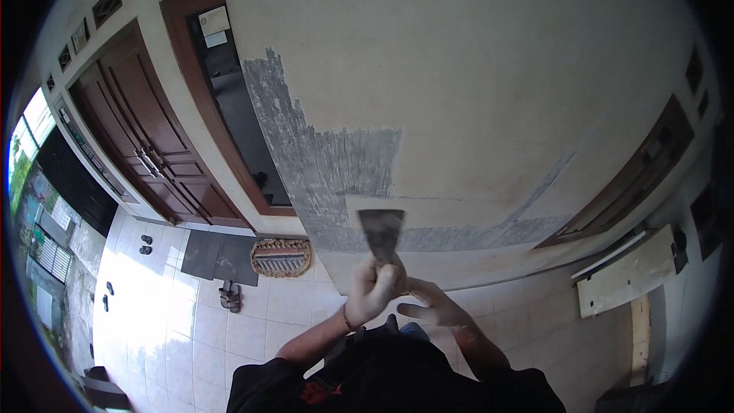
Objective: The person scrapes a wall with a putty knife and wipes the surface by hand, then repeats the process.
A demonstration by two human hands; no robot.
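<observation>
A scraper (381, 232) with a wide, flat dark blade points up toward the wall. My left hand (375, 287) is wrapped round its handle, which the fingers hide. Just to the right, my right hand (434, 304) is partly spread, its fingertips close to the left hand; whether they touch is unclear. Behind the blade, the cream wall (489, 84) has a grey scraped patch (348, 160) with rough edges, running down and along the lower wall to the right.
Brown double doors (149, 126) and a brown-framed window (237, 107) are at left. On the tiled floor (283, 317) lie a woven mat (281, 258), a grey mat (218, 255) and sandals (229, 296). A pale board (627, 274) leans at right.
</observation>
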